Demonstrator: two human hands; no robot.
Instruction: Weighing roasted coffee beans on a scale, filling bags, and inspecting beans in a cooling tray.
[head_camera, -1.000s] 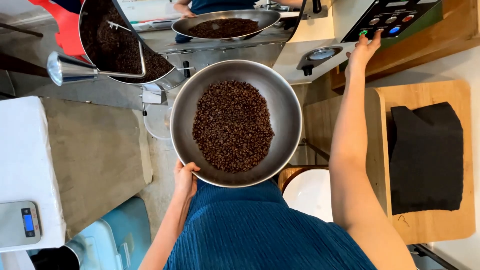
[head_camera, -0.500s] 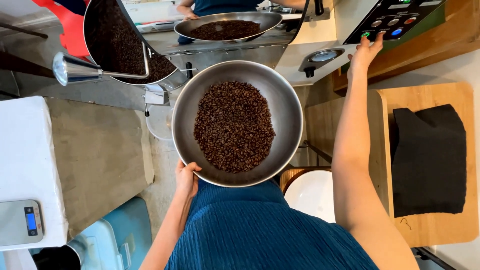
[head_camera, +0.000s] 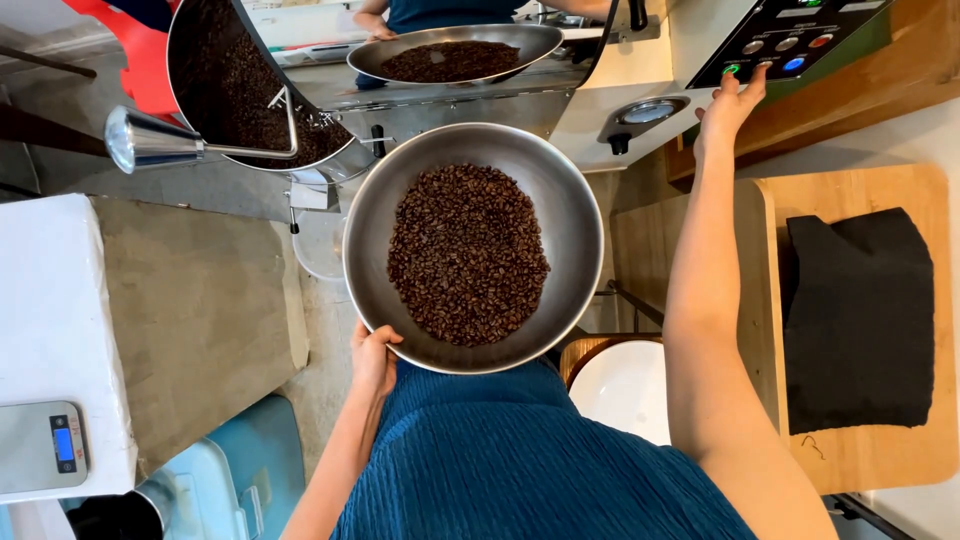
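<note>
Head view: left hand (head_camera: 374, 358) pinches the near rim of the steel pan (head_camera: 570, 215), fingers curled over the edge, holding it level in front of the body below the roaster drum (head_camera: 235, 85). Roasted beans (head_camera: 467, 255) already lie in a heap at the pan centre, so loading appears done. Right hand (head_camera: 728, 105) is extended to the control panel (head_camera: 795, 40), fingers spread and fingertips on the buttons, holding nothing; a button press appears to be the step in hand, and more beans remain in the drum.
</note>
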